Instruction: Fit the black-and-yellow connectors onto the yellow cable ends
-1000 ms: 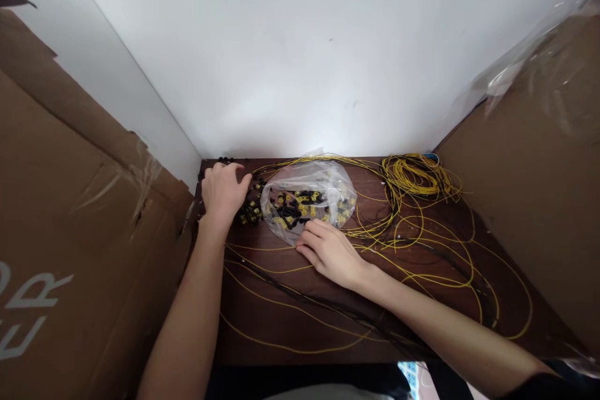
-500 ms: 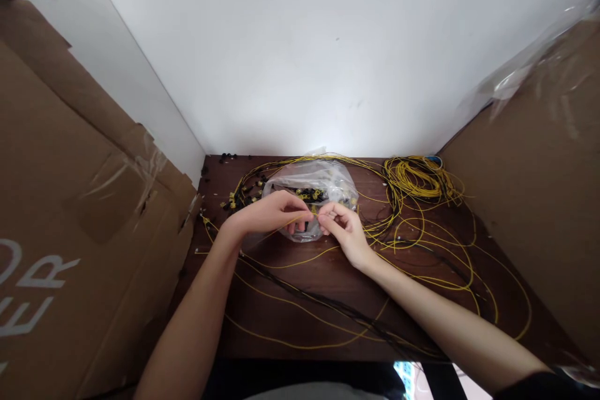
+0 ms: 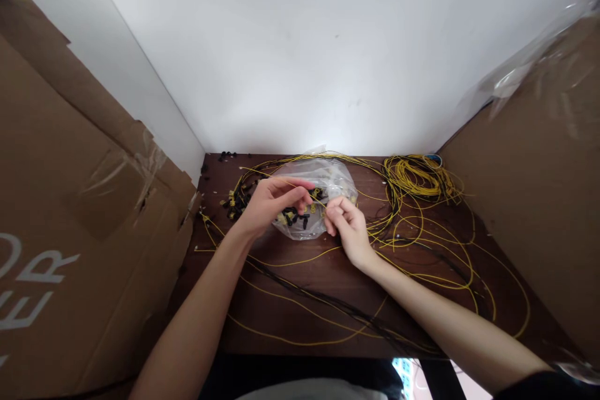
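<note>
Hemmed in left by tall brown cardboard boxes (image 3: 70, 200) and right by a plastic-wrapped carton (image 3: 539, 169); loose yellow wire loops (image 3: 422, 250) strewn across the dark wooden worktop (image 3: 300, 319).

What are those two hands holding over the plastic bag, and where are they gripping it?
A thin yellow wire, pinched between the left hand and right hand near what looks like its end. Whether a small connector is also held is too small to tell.
</note>
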### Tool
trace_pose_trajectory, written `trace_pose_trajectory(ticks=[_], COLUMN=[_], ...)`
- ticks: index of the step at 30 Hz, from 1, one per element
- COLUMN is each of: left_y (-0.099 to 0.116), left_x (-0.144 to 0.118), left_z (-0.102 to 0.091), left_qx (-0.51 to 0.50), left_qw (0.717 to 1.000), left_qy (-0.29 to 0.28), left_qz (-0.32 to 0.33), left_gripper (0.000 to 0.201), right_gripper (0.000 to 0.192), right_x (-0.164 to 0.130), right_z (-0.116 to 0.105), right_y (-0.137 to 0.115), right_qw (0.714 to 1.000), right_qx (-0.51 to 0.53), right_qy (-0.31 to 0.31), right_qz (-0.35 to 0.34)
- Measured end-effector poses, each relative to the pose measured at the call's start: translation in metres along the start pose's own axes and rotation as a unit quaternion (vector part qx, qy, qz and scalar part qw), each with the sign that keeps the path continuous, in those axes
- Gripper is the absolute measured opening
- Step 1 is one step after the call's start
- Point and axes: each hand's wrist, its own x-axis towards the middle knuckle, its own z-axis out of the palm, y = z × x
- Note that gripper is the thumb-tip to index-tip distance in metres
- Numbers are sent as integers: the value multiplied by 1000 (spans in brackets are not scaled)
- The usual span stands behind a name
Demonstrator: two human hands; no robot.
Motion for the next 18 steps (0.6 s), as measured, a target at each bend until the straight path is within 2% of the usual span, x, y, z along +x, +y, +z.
trace_pose_trajectory(ticks=[4, 7, 14, 16, 18], left_y=[-7, -8, -3, -2, -1], left_x=[1, 2, 4, 4, 3], left_z=[10, 15, 12, 9, 5], left_qx=[-6, -6, -153, -116, 8], left_qw=[1000, 1000, 988, 991, 992], left_qy=[-27, -23, 22, 64, 108], left_qz=[-14, -8, -4, 21, 62], left_gripper=[24, 25, 25, 23, 23], right_gripper=[16, 13, 23, 24, 25], right_x=[-5, -8, -9, -9, -9], right_z=[1, 1, 1, 1, 1], right_y=[0, 0, -6, -6, -5], right_qw=[995, 989, 966, 962, 960], right_qx=[-78, -123, -222, -236, -248], right_qy=[-51, -71, -103, -106, -98], right_qz=[-30, -52, -81, -85, -84])
